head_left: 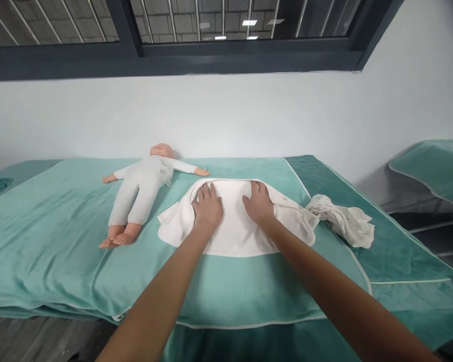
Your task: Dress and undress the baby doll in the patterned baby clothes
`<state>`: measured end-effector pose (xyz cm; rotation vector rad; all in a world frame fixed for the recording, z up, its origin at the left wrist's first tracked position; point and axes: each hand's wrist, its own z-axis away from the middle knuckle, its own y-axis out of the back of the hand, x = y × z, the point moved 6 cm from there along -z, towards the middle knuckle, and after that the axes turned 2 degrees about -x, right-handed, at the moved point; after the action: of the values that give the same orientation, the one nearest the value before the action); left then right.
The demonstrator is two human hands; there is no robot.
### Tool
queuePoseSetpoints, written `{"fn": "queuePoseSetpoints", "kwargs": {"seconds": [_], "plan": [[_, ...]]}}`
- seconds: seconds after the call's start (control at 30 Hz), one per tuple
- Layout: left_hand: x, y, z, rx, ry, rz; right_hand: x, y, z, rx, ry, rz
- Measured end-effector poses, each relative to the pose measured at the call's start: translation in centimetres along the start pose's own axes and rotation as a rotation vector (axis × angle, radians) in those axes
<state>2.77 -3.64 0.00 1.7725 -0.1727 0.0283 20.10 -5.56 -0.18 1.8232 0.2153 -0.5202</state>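
1. Your white baby garment [232, 229] lies spread out on the green bed cover [60, 216], right in front of you. Its wide sides reach out left and right. Lying flat like this, most of it is easy to see and touch.
2. Your left hand [208, 207] is palm down on the left part of the garment. The fingers are a little apart and point up toward its top edge.
3. Your right hand [260, 203] rests on the other side of the middle, with the thumb held out from the fingers. You seem to have one hand on each side so the cloth stays even.
4. Your fingertips are close to the top edge. I cannot tell if they pinch it or just press down.
5. The baby doll [145, 181] lies on its back to the left, head by the white wall [211, 115]. One arm stretches toward the garment but does not touch it. Off to the side like that, it leaves your hands room.
6. A bunched-up white cloth [349, 223] sits at the right, by the garment's corner. I cannot tell if they touch.
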Motion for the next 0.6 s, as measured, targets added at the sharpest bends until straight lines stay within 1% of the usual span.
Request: {"fn": "queuePoseSetpoints", "kwargs": {"seconds": [0.07, 0.13, 0.23, 0.3, 0.37, 0.5, 0.6], "plan": [[0.2, -0.2, -1.2, 0.007, -0.019, -0.012, 0.4, 0.2, -1.4, 0.007, 0.0, -0.011], [0.3, -0.8, -2.5, -0.012, -0.025, -0.007, 0.8, -0.1, -2.8, -0.007, 0.01, 0.01], [0.1, -2.1, -4.2, -0.065, -0.02, 0.037, 1.4, -1.4, -4.4, -0.086, 0.028, 0.09], [-0.1, -2.8, -5.1, -0.083, -0.011, 0.071, 1.8, -2.4, -4.9, -0.149, 0.03, 0.15], [-0.2, -3.3, -5.8, -0.09, -0.005, 0.1, 2.0, -3.1, -5.0, -0.169, 0.029, 0.196], [-0.4, -3.5, -6.6, -0.081, -0.001, 0.136, 2.0, -3.2, -5.1, -0.155, 0.025, 0.209], [-0.3, -3.6, -6.7, -0.106, -0.006, 0.132, 2.1, -3.4, -5.5, -0.227, 0.008, 0.201]]}}
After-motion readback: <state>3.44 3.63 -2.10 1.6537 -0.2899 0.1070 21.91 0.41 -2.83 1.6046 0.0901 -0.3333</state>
